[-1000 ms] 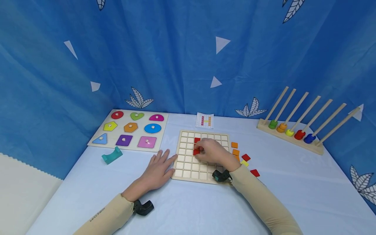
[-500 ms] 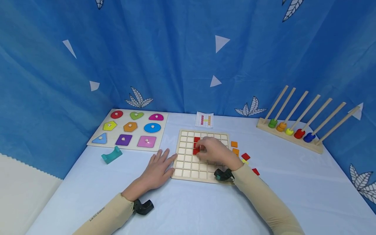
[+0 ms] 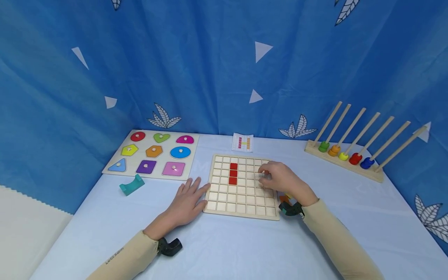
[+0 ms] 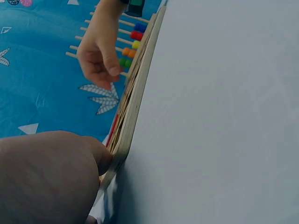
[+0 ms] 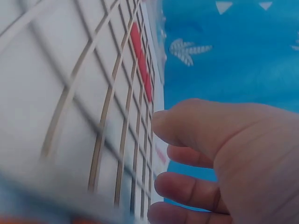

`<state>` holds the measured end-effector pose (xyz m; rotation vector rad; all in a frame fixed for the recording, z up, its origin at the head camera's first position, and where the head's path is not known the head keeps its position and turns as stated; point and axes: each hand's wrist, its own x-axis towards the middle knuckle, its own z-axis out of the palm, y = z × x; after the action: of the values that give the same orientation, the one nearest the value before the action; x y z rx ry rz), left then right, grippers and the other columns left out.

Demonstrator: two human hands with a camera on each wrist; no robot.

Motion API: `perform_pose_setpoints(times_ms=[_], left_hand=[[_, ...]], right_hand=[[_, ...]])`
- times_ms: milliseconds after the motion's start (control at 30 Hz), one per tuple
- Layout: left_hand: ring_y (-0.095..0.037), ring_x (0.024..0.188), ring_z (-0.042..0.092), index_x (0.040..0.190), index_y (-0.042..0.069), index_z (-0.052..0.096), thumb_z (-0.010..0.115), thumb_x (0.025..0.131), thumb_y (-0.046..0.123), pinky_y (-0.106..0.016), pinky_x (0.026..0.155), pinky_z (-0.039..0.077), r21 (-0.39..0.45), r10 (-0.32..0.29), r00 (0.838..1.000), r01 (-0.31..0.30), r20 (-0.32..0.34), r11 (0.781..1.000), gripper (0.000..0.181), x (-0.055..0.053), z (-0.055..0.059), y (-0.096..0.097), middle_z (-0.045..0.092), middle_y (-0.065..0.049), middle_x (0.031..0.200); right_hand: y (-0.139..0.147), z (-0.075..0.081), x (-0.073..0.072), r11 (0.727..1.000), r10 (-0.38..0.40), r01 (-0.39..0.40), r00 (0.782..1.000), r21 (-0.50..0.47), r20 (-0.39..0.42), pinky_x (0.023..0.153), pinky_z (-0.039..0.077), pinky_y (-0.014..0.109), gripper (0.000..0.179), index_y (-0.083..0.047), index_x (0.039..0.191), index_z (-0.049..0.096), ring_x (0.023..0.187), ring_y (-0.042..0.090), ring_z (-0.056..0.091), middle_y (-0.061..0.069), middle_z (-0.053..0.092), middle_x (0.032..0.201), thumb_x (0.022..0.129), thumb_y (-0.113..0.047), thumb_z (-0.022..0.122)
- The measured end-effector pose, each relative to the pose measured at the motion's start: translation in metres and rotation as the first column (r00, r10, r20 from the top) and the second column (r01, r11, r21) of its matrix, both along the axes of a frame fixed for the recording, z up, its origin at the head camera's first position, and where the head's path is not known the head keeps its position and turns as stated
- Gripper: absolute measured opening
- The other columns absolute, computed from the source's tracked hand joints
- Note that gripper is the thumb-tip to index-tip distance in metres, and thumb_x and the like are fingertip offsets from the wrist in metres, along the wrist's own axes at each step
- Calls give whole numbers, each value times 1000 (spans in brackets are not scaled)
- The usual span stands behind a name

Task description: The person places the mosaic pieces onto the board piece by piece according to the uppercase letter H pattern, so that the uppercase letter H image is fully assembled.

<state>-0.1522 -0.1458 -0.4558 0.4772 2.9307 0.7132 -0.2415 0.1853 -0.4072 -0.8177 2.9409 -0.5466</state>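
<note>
A wooden grid board [image 3: 241,199] lies on the table in the head view, with 3 red square tiles [image 3: 233,174] in a column of its cells. My left hand [image 3: 187,202] rests with spread fingers at the board's left edge, its fingertips touching the rim. Over the board's right side hovers my right hand [image 3: 281,179], fingers loosely bent. In the right wrist view the thumb [image 5: 187,123] and fingers have nothing between them. Beneath the right wrist, an orange tile [image 3: 284,199] shows; other loose tiles are mostly hidden by the hand and sleeve.
Behind the board lies a small pattern card [image 3: 242,142]. A knobbed shape puzzle [image 3: 168,155] is at the left, with a teal curved piece [image 3: 132,185] in front. At the right stands a peg rack [image 3: 344,161] with coloured beads. A blue curtain [image 3: 196,70] hangs behind.
My right hand has moved right, away from the red tiles to the board's right side, uncovering the column of 3. The left hand has stayed in place.
</note>
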Motion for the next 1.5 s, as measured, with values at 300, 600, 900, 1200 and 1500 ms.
perform_pose_setpoints(times_ms=[300,600,900,1200,1500], left_hand=[[-48,157,14,155,13,45,56,102,28,-68,124,13,-7,6,1000,-6,7,1000,56,0,0,0,30,-22,166],[-48,157,15,154,11,45,56,102,27,-69,124,13,3,2,1000,-2,1,1000,56,0,0,0,30,-22,166],[-48,157,15,154,12,46,56,101,28,-69,124,13,3,-2,1000,2,-5,1000,56,0,-2,-1,31,-23,166],[-48,157,15,154,10,46,56,102,26,-69,124,13,6,0,1000,0,-4,1000,55,1,0,0,31,-23,166],[-48,157,15,154,11,46,56,102,27,-69,124,13,8,2,1000,-2,4,1000,56,0,0,0,30,-22,166]], right_hand=[[35,3,8,998,-63,63,998,3,11,67,50,30,26,-3,110,73,74,16,53,6,66,87,89,-17,77],[58,5,15,988,-152,151,987,40,45,63,49,26,28,-3,114,73,74,17,53,8,68,90,90,-17,74],[70,-1,19,980,-196,193,977,55,77,69,52,30,29,-4,114,74,78,18,55,8,69,94,89,-18,77],[80,-7,23,977,-212,209,975,54,73,66,50,26,31,-5,114,74,76,16,53,8,69,96,84,-10,77],[82,-11,23,977,-206,200,975,69,86,68,49,27,36,-6,115,74,78,17,52,7,68,96,80,-4,76]])
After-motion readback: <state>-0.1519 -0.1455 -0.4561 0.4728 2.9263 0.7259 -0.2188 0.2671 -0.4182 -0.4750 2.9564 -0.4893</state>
